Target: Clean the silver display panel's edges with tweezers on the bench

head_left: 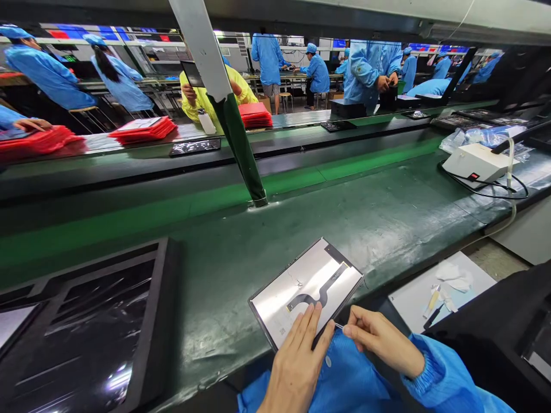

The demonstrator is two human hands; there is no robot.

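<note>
A tablet-sized display panel (269,301) lies back side up at the front edge of the green bench, turned at an angle. Its back is silvery, and a dark flex cable (329,287) curves across it. My left hand (299,350) rests on the panel's near part with fingers stretched out flat, touching the surface and the lower end of the cable. Beside the panel's near right edge, my right hand (374,335) is closed in a pinch on a thin, pale, metallic-looking tool (339,326). Its tip reaches toward my left fingertips; most of it is hidden.
A black foam tray (161,310) with film-covered dark panels stands at left. A slanted post (245,149) rises from the bench (224,269). A white machine (477,163) with cable and hose sits at right. Co-workers in blue and yellow work across the conveyor (310,160), near red folders (144,131).
</note>
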